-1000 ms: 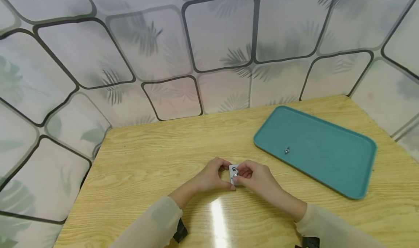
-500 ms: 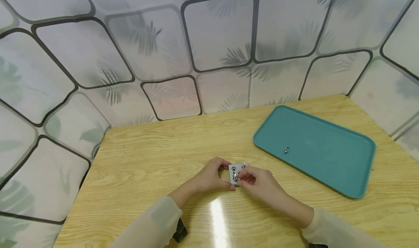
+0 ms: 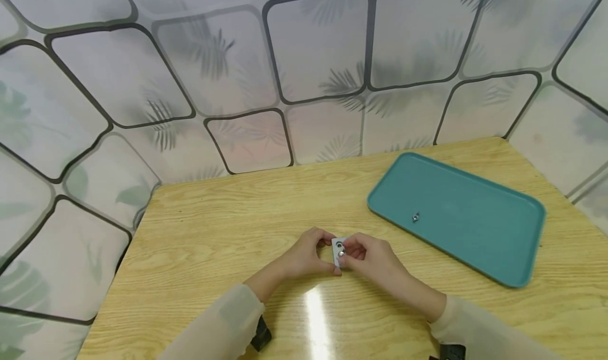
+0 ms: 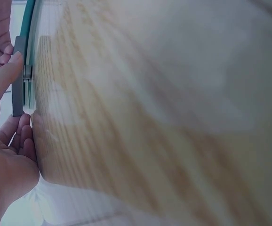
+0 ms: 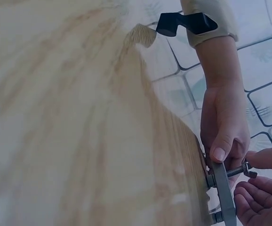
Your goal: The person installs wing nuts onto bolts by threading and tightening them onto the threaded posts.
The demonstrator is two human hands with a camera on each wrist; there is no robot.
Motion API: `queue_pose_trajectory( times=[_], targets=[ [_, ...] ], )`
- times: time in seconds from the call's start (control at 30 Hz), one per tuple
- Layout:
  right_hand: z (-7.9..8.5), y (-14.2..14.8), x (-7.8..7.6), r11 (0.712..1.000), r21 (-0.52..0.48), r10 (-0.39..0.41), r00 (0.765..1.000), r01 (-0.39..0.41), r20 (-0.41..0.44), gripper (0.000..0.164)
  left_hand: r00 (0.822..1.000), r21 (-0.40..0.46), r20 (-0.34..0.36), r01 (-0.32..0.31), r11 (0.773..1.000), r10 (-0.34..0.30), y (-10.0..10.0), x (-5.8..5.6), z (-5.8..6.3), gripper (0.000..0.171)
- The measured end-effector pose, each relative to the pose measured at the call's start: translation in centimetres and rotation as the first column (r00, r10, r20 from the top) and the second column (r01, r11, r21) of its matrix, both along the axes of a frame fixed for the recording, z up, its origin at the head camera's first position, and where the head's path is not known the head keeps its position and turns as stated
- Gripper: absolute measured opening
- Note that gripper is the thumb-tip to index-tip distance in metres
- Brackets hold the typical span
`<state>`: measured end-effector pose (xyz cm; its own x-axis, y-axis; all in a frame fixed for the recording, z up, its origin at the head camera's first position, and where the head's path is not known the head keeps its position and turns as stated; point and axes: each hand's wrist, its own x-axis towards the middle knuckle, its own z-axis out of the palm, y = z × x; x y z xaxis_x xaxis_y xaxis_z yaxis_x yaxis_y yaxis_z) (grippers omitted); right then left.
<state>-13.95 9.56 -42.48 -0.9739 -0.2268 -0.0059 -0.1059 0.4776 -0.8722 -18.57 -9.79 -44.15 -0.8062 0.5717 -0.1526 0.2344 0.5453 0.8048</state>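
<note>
A small grey metal plate with holes is held close over the table by the left hand, thumb on the near edge and fingers on the far edge. Through the plate runs a threaded bolt, its head under the plate. The right hand pinches a wing nut at the end of this bolt, between thumb and forefinger. A second bolt head shows under the plate in the right wrist view. The right fingers cover the plate's right half in the head view.
To the right lies a teal tray with another wing nut near its left edge. The wooden table runs back to a patterned curtain. Straps with black mounts sit at both wrists.
Half a second ago the right hand was turned slightly away, showing a second bolt at the plate's far right corner. It has turned back over the plate. The left hand holds still.
</note>
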Motion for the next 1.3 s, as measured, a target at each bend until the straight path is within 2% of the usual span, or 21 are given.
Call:
queue_pose_trajectory(
  times=[0.23,0.5,0.73,1.07,1.3],
  targets=[
    [0.1,0.13,0.08,1.0,-0.005,0.002,1.0,-0.002,-0.013,0.022,1.0,-0.007,0.003,-0.009,1.0,0.009,0.02,-0.13,0.06,0.061],
    [0.07,0.56,0.71,0.999,0.033,0.035,0.997,-0.033,-0.061,0.007,1.0,-0.02,-0.017,-0.012,1.0,0.012,-0.1,-0.09,-0.03,0.062],
    [-0.06,0.66,0.83,0.999,0.034,0.042,0.997,-0.04,-0.066,0.006,1.0,-0.025,-0.017,-0.008,1.0,0.008,-0.09,-0.02,-0.09,0.063],
    [-0.38,0.3,0.2,1.0,0.003,0.009,1.0,-0.009,-0.022,0.027,1.0,0.003,-0.019,0.01,1.0,-0.01,-0.01,-0.02,0.06,0.061],
    [-0.3,-0.01,-0.12,1.0,-0.014,0.003,1.0,-0.003,0.006,0.028,1.0,-0.003,-0.008,0.007,1.0,-0.007,-0.03,-0.04,-0.09,0.061]
  ],
)
